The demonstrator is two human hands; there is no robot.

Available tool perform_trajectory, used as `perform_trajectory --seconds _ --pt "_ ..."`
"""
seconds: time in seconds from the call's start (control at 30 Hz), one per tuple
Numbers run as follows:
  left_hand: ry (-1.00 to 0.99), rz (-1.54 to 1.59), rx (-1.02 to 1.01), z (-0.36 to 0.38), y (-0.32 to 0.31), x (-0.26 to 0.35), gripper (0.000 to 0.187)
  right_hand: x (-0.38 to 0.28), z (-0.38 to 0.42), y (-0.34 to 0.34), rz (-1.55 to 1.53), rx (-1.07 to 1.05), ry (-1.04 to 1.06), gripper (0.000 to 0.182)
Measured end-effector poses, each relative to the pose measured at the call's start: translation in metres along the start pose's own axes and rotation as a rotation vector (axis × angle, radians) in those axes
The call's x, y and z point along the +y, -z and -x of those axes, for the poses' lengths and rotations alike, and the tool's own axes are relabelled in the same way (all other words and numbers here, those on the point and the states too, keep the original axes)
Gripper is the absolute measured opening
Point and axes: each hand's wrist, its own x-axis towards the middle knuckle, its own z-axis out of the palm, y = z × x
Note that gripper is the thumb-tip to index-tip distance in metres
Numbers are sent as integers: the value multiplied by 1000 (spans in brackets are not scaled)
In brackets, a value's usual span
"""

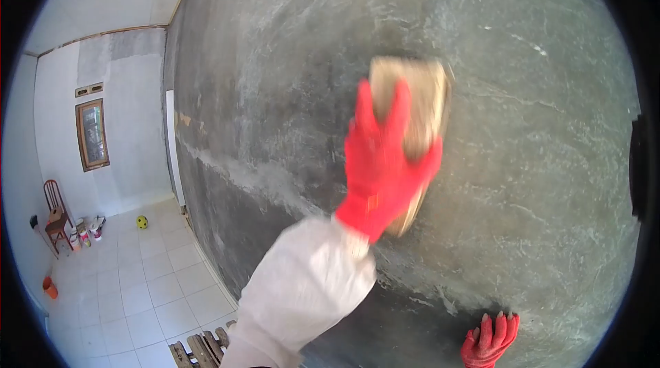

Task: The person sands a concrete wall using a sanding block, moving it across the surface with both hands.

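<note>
My left hand [385, 168], in a red glove and slightly blurred by motion, grips a long tan wooden block [423, 103]. The block lies against a grey plastered wall [289, 93] with pale streaks and smears. Two fingers stretch up over its face, and the thumb is on its right side. Whether the block has a handle is hidden under the glove. Low on the right, my right hand [490, 340], also red-gloved with greyish fingertips, rests on the wall with its fingers extended, holding nothing.
Wooden slats [199, 351] stick out at the bottom, above a white tiled floor [141, 285]. Far left are a wooden chair [58, 210], several containers [86, 234], a yellow ball [142, 222] and an orange pot [49, 288]. A small window [93, 134] is in the white wall.
</note>
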Motion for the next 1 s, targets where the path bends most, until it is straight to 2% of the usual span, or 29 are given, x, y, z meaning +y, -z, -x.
perform_trajectory --seconds 0.03,0.07,0.1,0.13,0.2,0.23,0.27,0.33,0.43,0.5,0.57,0.63,0.73,0.77,0.87,0.93,0.97,1.0 --pt "1 -8 8 -17 -3 -6 87 1 -2 -2 -5 7 8 33" --pt "86 30 31 -30 -5 -10 84 0 0 -3 -7 15 4 34" --pt "170 70 49 -34 -5 -12 82 0 2 -3 -8 20 -3 36" --pt "170 65 48 -21 -2 -11 82 0 3 -3 -12 20 -4 36" --pt "-28 40 -60 44 10 -7 86 0 3 -4 -27 34 -5 37" --pt "-57 68 -83 87 14 -10 85 0 2 -4 -28 33 -8 37" --pt "-83 98 -113 136 19 -14 84 0 1 -3 -30 32 -13 36" --pt "2 35 -202 232 35 -14 83 -2 3 0 -31 23 -21 36" --pt "-15 27 -212 238 42 -24 81 3 2 0 -70 25 1 36" --pt "-5 73 -231 165 34 -31 88 3 2 0 -77 3 11 37" --pt "44 -16 -116 75 25 -36 84 -1 0 2 -51 1 14 37" --pt "83 -52 83 1 5 -57 81 -2 -1 -1 -31 9 14 37" --pt "179 -95 103 -31 4 -68 81 -2 -2 -3 -19 19 48 35" --pt "43 -81 160 -17 5 -72 81 -4 -3 -1 -10 14 36 34" --pt "3 -24 -97 83 32 -69 81 -5 -4 -2 3 18 31 33" --pt "-18 28 -120 183 45 -75 82 -7 -2 -2 0 18 31 33" --pt "72 -12 -160 238 47 -82 81 -8 -1 -2 -5 16 29 33" --pt "73 -17 -161 256 52 -85 81 -8 1 -2 -2 11 43 33"
